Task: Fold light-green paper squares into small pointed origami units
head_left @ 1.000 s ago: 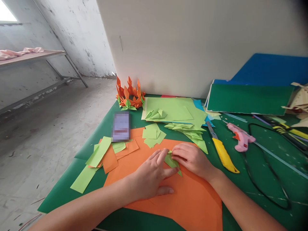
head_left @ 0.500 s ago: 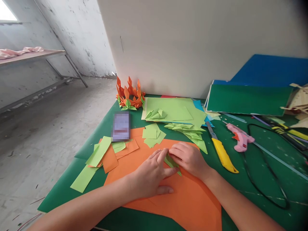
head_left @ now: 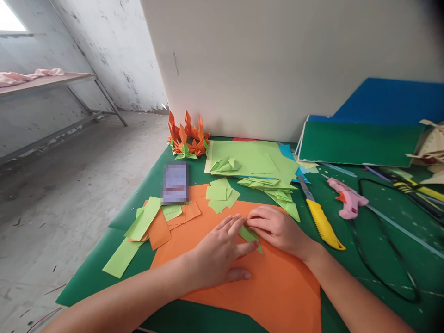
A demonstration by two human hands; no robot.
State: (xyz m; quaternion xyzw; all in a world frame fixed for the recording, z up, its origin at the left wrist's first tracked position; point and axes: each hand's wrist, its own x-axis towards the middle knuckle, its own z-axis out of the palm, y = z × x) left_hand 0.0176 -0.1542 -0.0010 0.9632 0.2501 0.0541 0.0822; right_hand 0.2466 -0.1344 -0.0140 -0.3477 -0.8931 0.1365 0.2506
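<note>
A small folded green paper piece (head_left: 250, 237) lies on a large orange sheet (head_left: 280, 286), partly covered by my hands. My left hand (head_left: 224, 249) rests over its left side, fingertips at its upper end, thumb apart and lying on the orange sheet. Fingers bent together, my right hand (head_left: 275, 227) pinches the upper end of the same piece. Loose green squares (head_left: 222, 194) lie just beyond my left hand, and a stack of folded green pieces (head_left: 274, 187) sits behind my right hand.
An orange and green paper crown (head_left: 187, 138) and a phone (head_left: 175, 182) stand out at left. Green and orange strips (head_left: 142, 217) lie nearer. At right are a yellow cutter (head_left: 322, 224), a pink glue gun (head_left: 350, 199) with its cord, and coloured boards (head_left: 357, 141).
My right hand has shifted slightly to the right, showing a bit more of the green piece. My left hand stays nearly still.
</note>
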